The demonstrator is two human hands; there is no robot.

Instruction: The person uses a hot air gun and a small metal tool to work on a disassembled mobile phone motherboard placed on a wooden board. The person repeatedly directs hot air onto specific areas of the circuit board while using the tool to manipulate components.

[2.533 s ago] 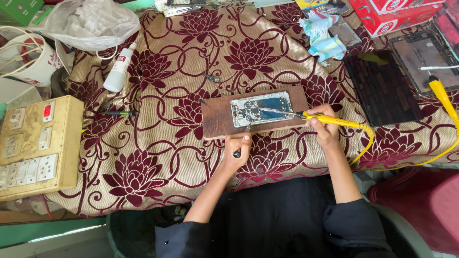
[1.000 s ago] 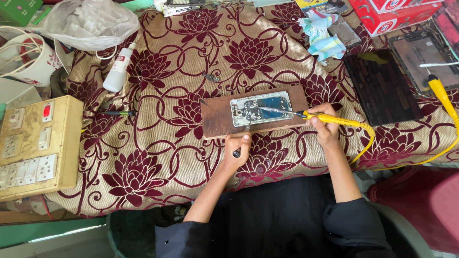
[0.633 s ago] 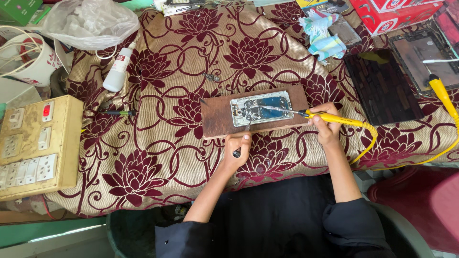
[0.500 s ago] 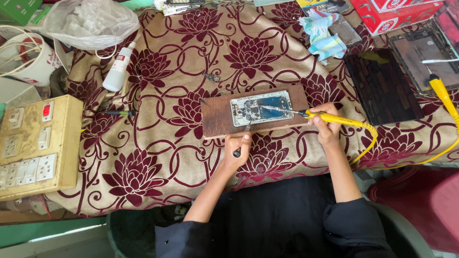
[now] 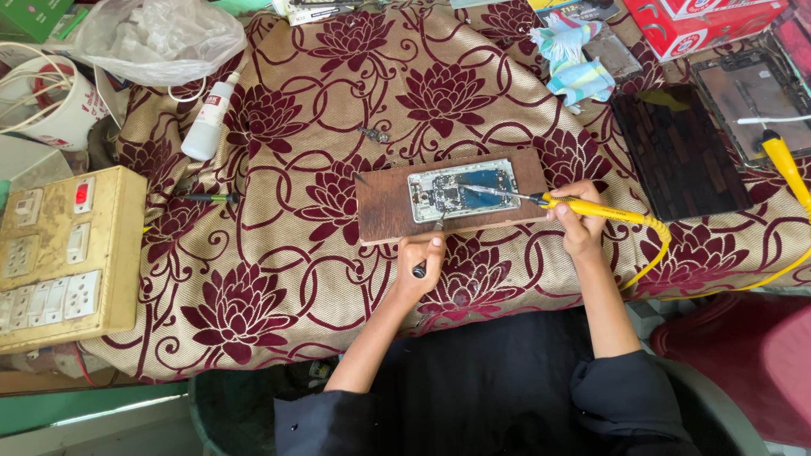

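The opened phone [image 5: 460, 190] lay face-down on a brown wooden board [image 5: 389, 207] near the middle of the cloth-covered table [image 5: 279, 279], a little toward its near edge. The right hand [image 5: 579, 224] was closed around the handle of a yellow soldering iron [image 5: 591, 209], whose thin tip reached left across the phone's exposed circuitry. The left hand [image 5: 420, 257] rested at the board's near edge, its fingers pinched shut on a slim dark tool [image 5: 429, 245], probably tweezers, angled up toward the phone's lower rim.

Compared with the views from the preceding seconds, almost nothing had changed: board, phone and both hands kept the same places, and the iron's tip had shifted only slightly along the phone's interior. This suggested a sustained, fine contact at one spot rather than a change of step.

Toward the far left corner stood a white squeeze bottle [image 5: 207, 127] beside a clear plastic bag [image 5: 160, 38]. A yellowed switch-and-socket box [image 5: 68, 253] sat off the table's left edge. A dark panel [image 5: 680, 152] lay toward the right edge, and a red box [image 5: 718, 25] occupied the far right corner.
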